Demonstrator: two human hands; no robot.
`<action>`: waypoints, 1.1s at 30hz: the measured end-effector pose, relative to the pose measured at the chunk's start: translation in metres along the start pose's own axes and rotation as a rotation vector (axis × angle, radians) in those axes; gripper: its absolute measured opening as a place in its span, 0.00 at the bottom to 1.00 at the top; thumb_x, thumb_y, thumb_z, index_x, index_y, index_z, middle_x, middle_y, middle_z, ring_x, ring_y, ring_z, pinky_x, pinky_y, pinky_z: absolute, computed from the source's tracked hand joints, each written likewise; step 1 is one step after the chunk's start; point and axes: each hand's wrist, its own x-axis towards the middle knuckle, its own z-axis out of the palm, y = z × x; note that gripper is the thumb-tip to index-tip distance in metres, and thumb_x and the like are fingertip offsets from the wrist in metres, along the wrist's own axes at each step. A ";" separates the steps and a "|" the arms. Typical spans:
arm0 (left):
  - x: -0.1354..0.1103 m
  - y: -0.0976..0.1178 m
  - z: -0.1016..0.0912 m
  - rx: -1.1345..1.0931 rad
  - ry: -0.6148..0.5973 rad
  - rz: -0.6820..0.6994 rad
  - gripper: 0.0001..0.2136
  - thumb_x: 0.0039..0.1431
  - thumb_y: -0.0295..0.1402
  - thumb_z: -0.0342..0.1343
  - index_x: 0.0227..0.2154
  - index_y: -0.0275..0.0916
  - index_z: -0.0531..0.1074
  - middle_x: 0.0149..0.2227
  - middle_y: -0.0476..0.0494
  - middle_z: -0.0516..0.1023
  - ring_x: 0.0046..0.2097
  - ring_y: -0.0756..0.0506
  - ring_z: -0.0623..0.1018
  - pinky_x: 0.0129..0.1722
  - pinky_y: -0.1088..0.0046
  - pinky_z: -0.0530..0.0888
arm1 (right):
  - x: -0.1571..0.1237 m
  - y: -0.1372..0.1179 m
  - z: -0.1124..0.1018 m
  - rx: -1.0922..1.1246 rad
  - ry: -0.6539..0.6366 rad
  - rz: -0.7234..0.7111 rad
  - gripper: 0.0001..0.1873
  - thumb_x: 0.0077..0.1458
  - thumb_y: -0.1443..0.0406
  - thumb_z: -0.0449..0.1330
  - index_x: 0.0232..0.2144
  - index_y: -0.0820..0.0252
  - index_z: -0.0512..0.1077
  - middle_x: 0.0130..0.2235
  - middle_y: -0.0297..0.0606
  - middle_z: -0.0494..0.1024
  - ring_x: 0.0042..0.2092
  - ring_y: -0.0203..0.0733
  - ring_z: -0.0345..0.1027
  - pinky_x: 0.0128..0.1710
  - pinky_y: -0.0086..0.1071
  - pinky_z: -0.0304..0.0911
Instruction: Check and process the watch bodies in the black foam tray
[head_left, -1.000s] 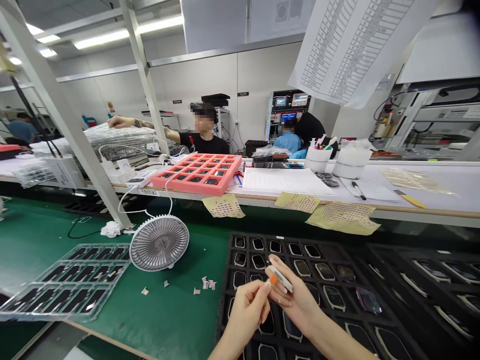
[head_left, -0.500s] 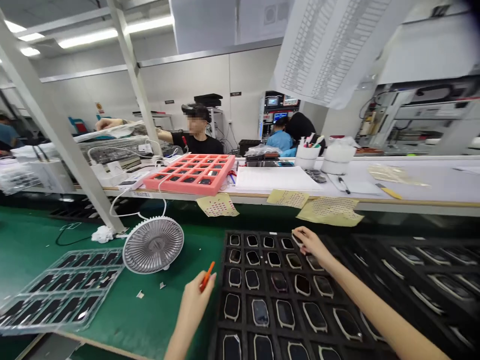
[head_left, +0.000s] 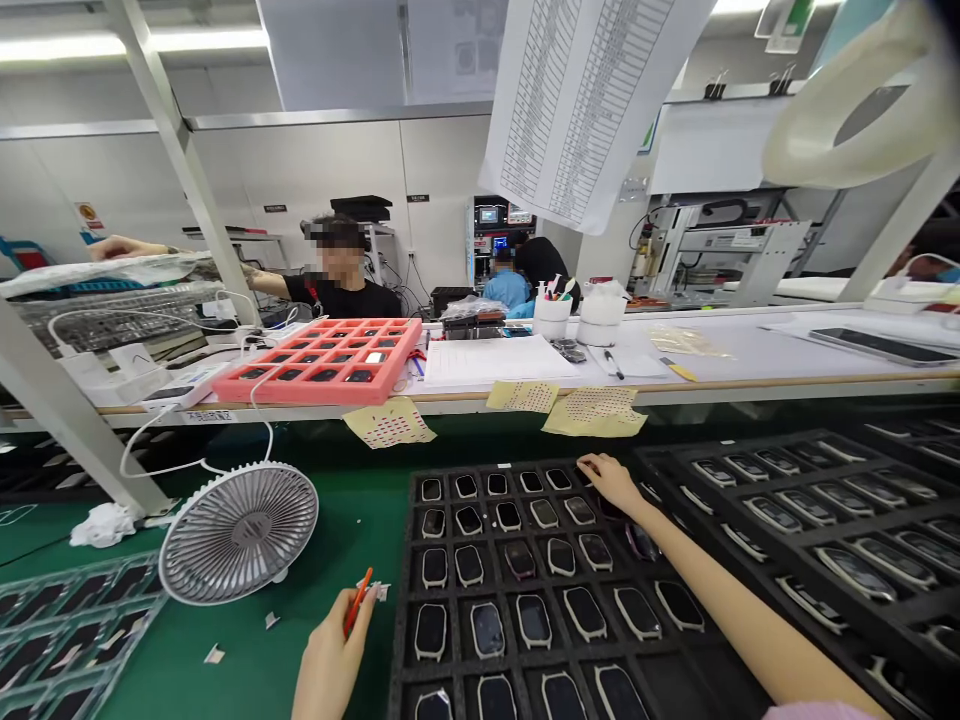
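Observation:
My left hand (head_left: 332, 645) is closed around a thin orange tool (head_left: 358, 603), held upright beside the near-left edge of a black foam tray (head_left: 403, 585). The tool's exact kind cannot be made out. Rectangular watch bodies with dark screens, such as this watch (head_left: 534, 620), fill most of the tray's compartments. At the tray's far edge, my right hand (head_left: 611, 482) has its fingers pinched together over a back-row compartment, right of another watch (head_left: 559, 480). What sits between those fingertips is hidden. My right forearm covers part of the tray's right side.
A grey fan (head_left: 240, 535) stands on the green mat, left of my left hand. Clear plastic trays (head_left: 112, 620) lie beyond it. More black trays of watches (head_left: 810, 500) are at right. A shelf holds a pink foam tray (head_left: 409, 350); a person (head_left: 352, 290) sits behind.
The camera view has turned to the right. My right hand has moved from a watch in the back row to the compartment beside it. My left hand still grips the orange tool.

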 end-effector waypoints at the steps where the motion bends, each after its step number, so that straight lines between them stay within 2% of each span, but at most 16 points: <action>1: 0.000 0.000 0.002 -0.016 -0.012 -0.004 0.18 0.59 0.50 0.40 0.32 0.43 0.68 0.22 0.48 0.72 0.25 0.42 0.74 0.27 0.74 0.68 | -0.006 0.001 -0.003 -0.044 0.021 0.008 0.11 0.60 0.63 0.49 0.34 0.59 0.71 0.39 0.46 0.75 0.45 0.51 0.68 0.39 0.36 0.58; 4: 0.001 0.003 0.008 -0.083 -0.027 0.006 0.20 0.59 0.52 0.41 0.35 0.43 0.69 0.25 0.47 0.74 0.27 0.43 0.75 0.29 0.73 0.69 | -0.025 0.004 -0.008 -0.143 0.038 0.063 0.12 0.60 0.64 0.49 0.34 0.65 0.70 0.39 0.57 0.74 0.46 0.58 0.67 0.41 0.43 0.56; 8: -0.001 0.014 0.014 -0.133 -0.029 0.078 0.22 0.58 0.54 0.40 0.33 0.42 0.70 0.23 0.50 0.72 0.26 0.44 0.73 0.29 0.73 0.68 | -0.042 0.003 -0.004 -0.135 -0.012 0.100 0.07 0.56 0.66 0.55 0.29 0.66 0.70 0.37 0.59 0.74 0.44 0.61 0.68 0.41 0.45 0.57; 11: -0.004 0.024 0.017 -0.147 -0.084 0.124 0.25 0.58 0.56 0.38 0.35 0.41 0.70 0.18 0.53 0.65 0.22 0.45 0.69 0.26 0.73 0.65 | -0.045 -0.001 -0.001 -0.021 -0.034 0.109 0.04 0.53 0.67 0.57 0.28 0.63 0.69 0.36 0.53 0.75 0.43 0.57 0.69 0.40 0.42 0.58; 13: -0.008 0.030 0.018 -0.177 -0.117 0.144 0.26 0.57 0.57 0.38 0.37 0.41 0.70 0.18 0.53 0.64 0.22 0.45 0.67 0.25 0.73 0.64 | -0.044 -0.002 -0.004 0.103 -0.042 0.111 0.04 0.51 0.65 0.58 0.26 0.61 0.68 0.32 0.47 0.75 0.39 0.52 0.69 0.38 0.39 0.59; 16: -0.013 0.039 0.018 -0.253 -0.137 0.174 0.26 0.57 0.57 0.40 0.39 0.40 0.70 0.21 0.52 0.65 0.23 0.47 0.65 0.26 0.74 0.63 | -0.043 -0.004 -0.016 0.336 -0.034 0.094 0.08 0.48 0.60 0.60 0.24 0.57 0.67 0.23 0.35 0.71 0.30 0.45 0.67 0.34 0.36 0.59; 18: -0.016 0.048 0.018 -0.317 -0.156 0.190 0.25 0.58 0.55 0.42 0.41 0.40 0.71 0.22 0.52 0.64 0.24 0.47 0.65 0.26 0.75 0.62 | -0.046 -0.010 -0.025 0.499 -0.010 0.077 0.12 0.47 0.55 0.59 0.24 0.56 0.67 0.21 0.32 0.68 0.27 0.43 0.64 0.32 0.35 0.58; 21: -0.022 0.068 0.020 -0.416 -0.243 0.227 0.24 0.58 0.54 0.44 0.42 0.39 0.72 0.21 0.53 0.60 0.24 0.49 0.62 0.25 0.76 0.59 | -0.057 -0.034 -0.036 0.743 -0.001 0.035 0.18 0.47 0.48 0.58 0.28 0.57 0.68 0.26 0.34 0.71 0.30 0.42 0.65 0.32 0.34 0.60; 24: -0.029 0.095 0.026 -0.517 -0.382 0.291 0.25 0.59 0.53 0.44 0.40 0.36 0.72 0.20 0.54 0.57 0.24 0.50 0.59 0.24 0.76 0.56 | -0.079 -0.076 -0.042 1.012 -0.071 0.013 0.19 0.49 0.48 0.58 0.33 0.56 0.70 0.33 0.35 0.74 0.32 0.40 0.67 0.32 0.33 0.62; 26: -0.033 0.112 0.032 -0.583 -0.454 0.316 0.24 0.60 0.53 0.43 0.37 0.36 0.72 0.20 0.55 0.56 0.23 0.51 0.58 0.24 0.76 0.55 | -0.096 -0.108 -0.045 1.423 -0.206 0.120 0.16 0.46 0.54 0.65 0.33 0.56 0.71 0.30 0.32 0.73 0.30 0.38 0.66 0.31 0.31 0.60; 27: -0.036 0.120 0.035 -0.610 -0.479 0.319 0.24 0.60 0.53 0.42 0.35 0.35 0.72 0.19 0.55 0.56 0.22 0.51 0.57 0.23 0.77 0.55 | -0.105 -0.123 -0.047 1.534 -0.292 0.149 0.14 0.46 0.56 0.66 0.33 0.57 0.71 0.28 0.32 0.72 0.29 0.37 0.66 0.30 0.30 0.59; 30: -0.040 0.135 0.041 -0.674 -0.504 0.301 0.23 0.61 0.52 0.42 0.30 0.36 0.69 0.17 0.57 0.55 0.20 0.53 0.55 0.21 0.77 0.54 | -0.126 -0.161 -0.049 1.758 -0.466 0.189 0.10 0.49 0.59 0.65 0.32 0.57 0.70 0.22 0.28 0.67 0.24 0.34 0.61 0.27 0.29 0.57; 33: -0.040 0.140 0.043 -0.718 -0.494 0.284 0.22 0.60 0.53 0.43 0.27 0.37 0.67 0.16 0.58 0.54 0.19 0.53 0.54 0.20 0.78 0.52 | -0.137 -0.182 -0.049 1.842 -0.565 0.236 0.09 0.51 0.60 0.64 0.33 0.57 0.69 0.19 0.27 0.63 0.21 0.31 0.53 0.23 0.27 0.52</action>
